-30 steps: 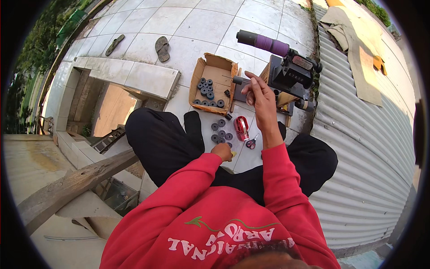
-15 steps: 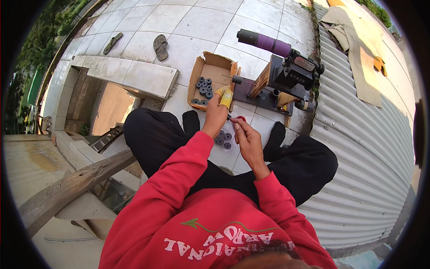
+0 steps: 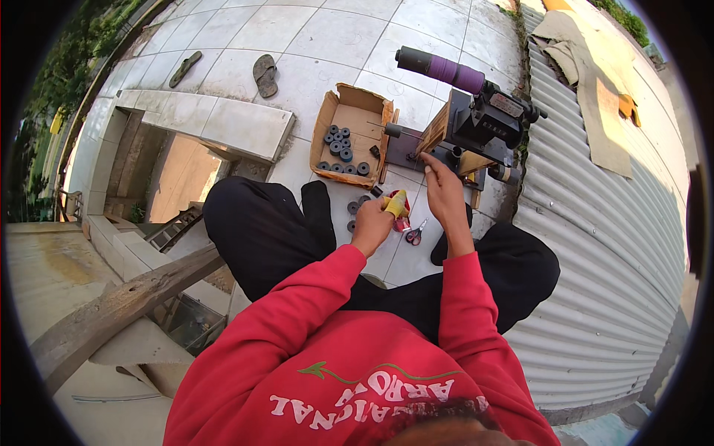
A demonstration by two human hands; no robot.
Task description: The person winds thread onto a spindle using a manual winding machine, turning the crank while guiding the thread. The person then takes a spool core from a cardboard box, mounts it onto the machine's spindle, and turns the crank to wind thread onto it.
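My left hand, with yellow wrapping on its fingers, is closed above the tiles near a red item. What its fingers hold, if anything, is hidden. A small black piece shows just beyond them. My right hand reaches with stretched fingers to the base of a black winding machine; its fingertips are near the machine's lower part. Purple thread is wound on the cone at the top. A dark cylinder sits on the thin shaft at the side.
Left of the machine, a cardboard box holds several dark spools. More round spools lie beside my left hand. Scissors rest on the tiles between my hands. Corrugated sheeting borders the right; a raised ledge surrounds an opening leftward.
My left hand has come down from beside the box towards me. My right hand has moved away from it, up to the machine's base. The scissors and more spools in the box now show.
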